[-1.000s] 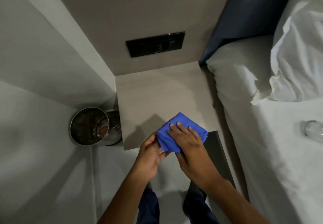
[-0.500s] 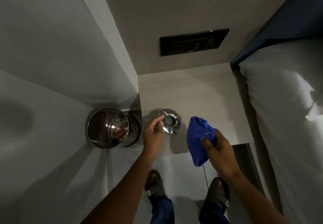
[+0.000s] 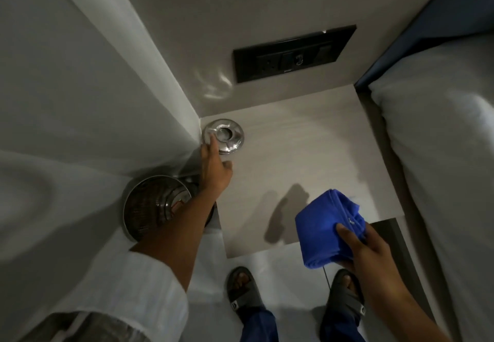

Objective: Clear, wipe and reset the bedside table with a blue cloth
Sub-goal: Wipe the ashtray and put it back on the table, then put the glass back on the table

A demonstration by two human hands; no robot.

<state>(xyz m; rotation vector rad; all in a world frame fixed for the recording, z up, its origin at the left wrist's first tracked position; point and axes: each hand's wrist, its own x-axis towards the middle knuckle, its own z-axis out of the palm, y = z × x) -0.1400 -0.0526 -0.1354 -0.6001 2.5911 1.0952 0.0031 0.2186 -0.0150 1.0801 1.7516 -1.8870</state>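
Head view, looking down: the left hand (image 3: 215,173) reaches to the far left corner of the counter (image 3: 307,154), its fingers (image 3: 211,145) stretched out and lying on the near rim of a shiny metal ashtray (image 3: 227,136); motion blur hides whether they pinch the rim or only touch it. That ashtray sits on the counter, tight against the wall corner. Below the left forearm, on the floor just beside the counter's left edge, stands a round metal bin (image 3: 153,206). The right hand (image 3: 366,251) hovers over the near right corner of the counter, its fingers (image 3: 347,237) closed around a bunched blue cloth (image 3: 324,232), which hangs clear of the surface. Beyond the right fingers, the wall carries a black switch panel (image 3: 294,53). To their right lies the white bed (image 3: 441,154). Under both arms, two feet in dark sandals (image 3: 244,292) stand on the pale floor.
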